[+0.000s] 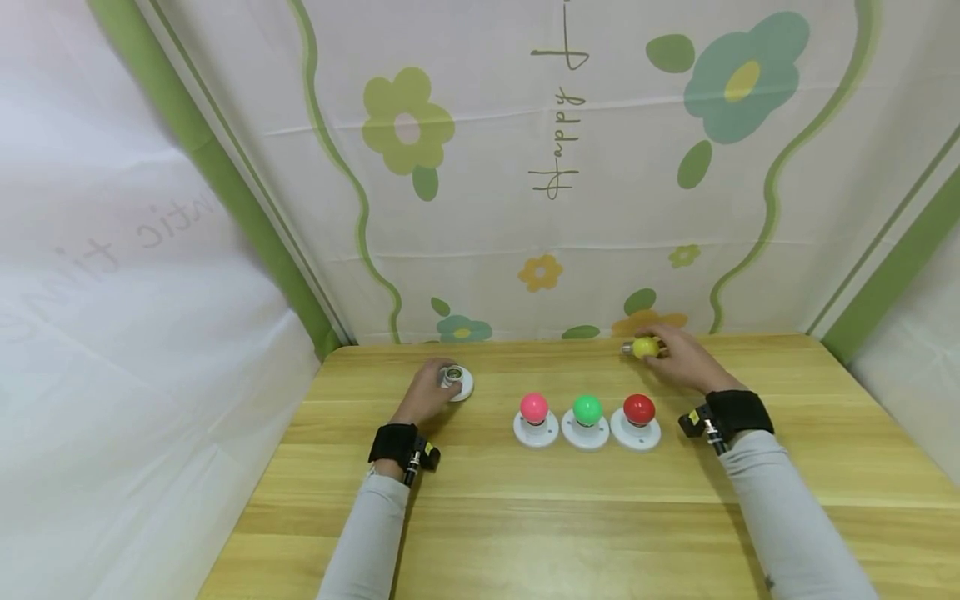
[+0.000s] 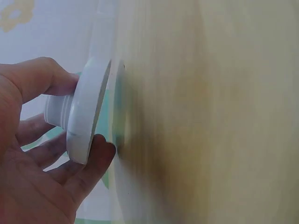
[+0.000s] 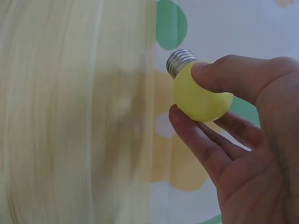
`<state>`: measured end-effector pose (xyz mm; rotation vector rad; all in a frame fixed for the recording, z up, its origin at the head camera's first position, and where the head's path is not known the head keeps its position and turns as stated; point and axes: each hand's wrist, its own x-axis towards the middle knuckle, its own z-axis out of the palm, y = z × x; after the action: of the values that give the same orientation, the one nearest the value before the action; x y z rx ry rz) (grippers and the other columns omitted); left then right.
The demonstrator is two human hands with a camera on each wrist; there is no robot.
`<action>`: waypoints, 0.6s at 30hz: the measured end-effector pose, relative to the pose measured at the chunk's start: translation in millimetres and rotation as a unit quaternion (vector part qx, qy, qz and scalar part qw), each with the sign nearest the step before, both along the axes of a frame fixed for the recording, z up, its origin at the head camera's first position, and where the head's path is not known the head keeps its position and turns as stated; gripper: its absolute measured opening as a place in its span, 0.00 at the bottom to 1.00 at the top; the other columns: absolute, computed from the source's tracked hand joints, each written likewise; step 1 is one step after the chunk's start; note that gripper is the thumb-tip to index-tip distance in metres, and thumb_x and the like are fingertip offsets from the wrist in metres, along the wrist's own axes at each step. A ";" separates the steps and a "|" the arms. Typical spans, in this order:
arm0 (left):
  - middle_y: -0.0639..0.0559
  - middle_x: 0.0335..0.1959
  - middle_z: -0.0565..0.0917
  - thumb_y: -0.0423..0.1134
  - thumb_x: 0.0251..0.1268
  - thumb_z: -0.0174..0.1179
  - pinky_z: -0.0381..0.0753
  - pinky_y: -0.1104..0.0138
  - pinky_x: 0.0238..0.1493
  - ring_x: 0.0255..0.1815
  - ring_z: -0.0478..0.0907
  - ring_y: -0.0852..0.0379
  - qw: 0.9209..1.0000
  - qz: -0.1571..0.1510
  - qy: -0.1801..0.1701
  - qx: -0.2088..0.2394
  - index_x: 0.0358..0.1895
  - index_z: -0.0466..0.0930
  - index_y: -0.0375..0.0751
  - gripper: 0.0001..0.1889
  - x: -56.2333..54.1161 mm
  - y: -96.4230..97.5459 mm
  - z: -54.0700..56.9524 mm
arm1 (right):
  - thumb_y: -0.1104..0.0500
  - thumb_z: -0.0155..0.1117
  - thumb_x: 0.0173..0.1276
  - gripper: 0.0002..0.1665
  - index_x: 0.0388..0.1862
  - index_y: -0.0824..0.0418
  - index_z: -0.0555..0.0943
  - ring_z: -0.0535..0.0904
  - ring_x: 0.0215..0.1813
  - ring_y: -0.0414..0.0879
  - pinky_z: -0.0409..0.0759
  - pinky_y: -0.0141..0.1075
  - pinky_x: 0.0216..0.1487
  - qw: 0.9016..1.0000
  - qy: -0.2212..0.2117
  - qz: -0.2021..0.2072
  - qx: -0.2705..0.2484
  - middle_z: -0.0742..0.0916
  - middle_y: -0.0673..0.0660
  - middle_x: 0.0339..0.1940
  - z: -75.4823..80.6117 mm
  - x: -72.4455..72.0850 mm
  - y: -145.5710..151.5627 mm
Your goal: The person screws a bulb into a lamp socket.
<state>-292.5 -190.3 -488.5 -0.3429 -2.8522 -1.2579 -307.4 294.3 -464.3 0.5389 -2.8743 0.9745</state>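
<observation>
My left hand (image 1: 426, 395) grips a white round lamp socket (image 1: 467, 383) at the left of the table. In the left wrist view the socket (image 2: 87, 112) is held between thumb and fingers, its base tilted and a little off the wood. My right hand (image 1: 681, 360) pinches a yellow light bulb (image 1: 644, 347) near the table's far edge. The right wrist view shows the bulb (image 3: 202, 95) between thumb and fingertips, its metal screw base pointing away from the palm. Between the hands stand a pink bulb (image 1: 534, 407), a green bulb (image 1: 587, 409) and a red bulb (image 1: 639, 409), each in a white socket.
The wooden table (image 1: 525, 533) runs back to a white curtain (image 1: 480, 217) printed with flowers. Another white curtain (image 1: 112, 375) hangs along the left side. Each wrist wears a black strap with a small camera, such as the right strap (image 1: 738, 412).
</observation>
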 end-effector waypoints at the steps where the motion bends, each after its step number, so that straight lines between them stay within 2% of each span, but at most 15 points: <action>1: 0.32 0.72 0.75 0.37 0.75 0.65 0.73 0.42 0.75 0.75 0.71 0.34 1.000 -0.001 0.001 0.004 0.71 0.74 0.30 0.26 0.3 0.7 0.1 | 0.67 0.66 0.74 0.28 0.71 0.69 0.74 0.77 0.67 0.71 0.79 0.66 0.66 1.000 0.002 -0.001 0.003 0.78 0.74 0.69 1.2 1.5 -1.3; 7: 0.33 0.70 0.77 0.36 0.73 0.66 0.73 0.42 0.75 0.74 0.73 0.34 1.000 -0.006 0.011 0.025 0.71 0.75 0.30 0.27 4.4 7.0 0.3 | 0.68 0.66 0.73 0.28 0.71 0.67 0.76 0.76 0.68 0.71 0.82 0.63 0.63 1.000 0.022 0.000 0.011 0.77 0.73 0.70 8.9 9.2 -8.5; 13: 0.36 0.70 0.79 0.37 0.71 0.68 0.74 0.42 0.74 0.72 0.75 0.36 0.999 -0.002 0.024 0.044 0.69 0.78 0.34 0.26 9.2 15.4 1.6 | 0.66 0.67 0.72 0.28 0.70 0.64 0.77 0.73 0.70 0.72 0.75 0.71 0.67 0.998 0.050 0.012 0.021 0.76 0.71 0.72 16.3 15.2 -14.3; 18: 0.38 0.69 0.80 0.37 0.68 0.69 0.75 0.44 0.73 0.71 0.76 0.38 0.998 -0.009 0.042 0.055 0.67 0.80 0.37 0.25 11.1 23.3 2.7 | 0.65 0.69 0.73 0.26 0.68 0.61 0.80 0.74 0.70 0.68 0.76 0.70 0.66 0.995 0.093 0.027 0.020 0.78 0.68 0.71 21.6 19.0 -20.2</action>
<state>-281.4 -167.0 -485.8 -0.4104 -2.7023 -1.3629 -288.4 274.1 -442.7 0.6762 -2.7323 0.8277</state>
